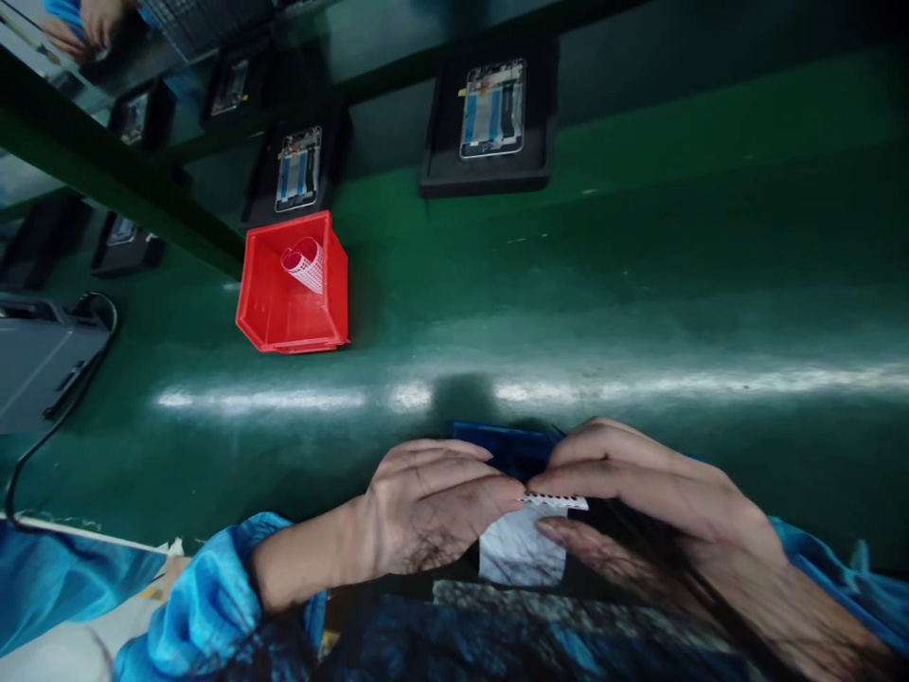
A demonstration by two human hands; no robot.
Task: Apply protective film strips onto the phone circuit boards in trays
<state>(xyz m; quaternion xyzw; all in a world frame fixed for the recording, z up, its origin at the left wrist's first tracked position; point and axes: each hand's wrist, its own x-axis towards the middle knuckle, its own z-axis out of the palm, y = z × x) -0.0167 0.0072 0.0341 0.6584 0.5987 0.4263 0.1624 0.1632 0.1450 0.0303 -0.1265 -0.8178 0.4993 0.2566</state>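
Left hand (pixel 433 502): fingers pinched together on the near end of a small white perforated strip (pixel 558 501).
Right hand (pixel 639 497): fingers closed on the strip's other end, above a pale glossy panel (pixel 522 549).
Step in hand: seemingly peeling or placing the strip over the panel; the next move calls for steady alignment (a judgement).
Around: red bin (pixel 274 303) holding a curled strip, phone frames in black trays (pixel 490 175) on the green tabletop (pixel 639 284).
Hidden: fingertips overlap; the blue object (pixel 506 443) behind is mostly covered.
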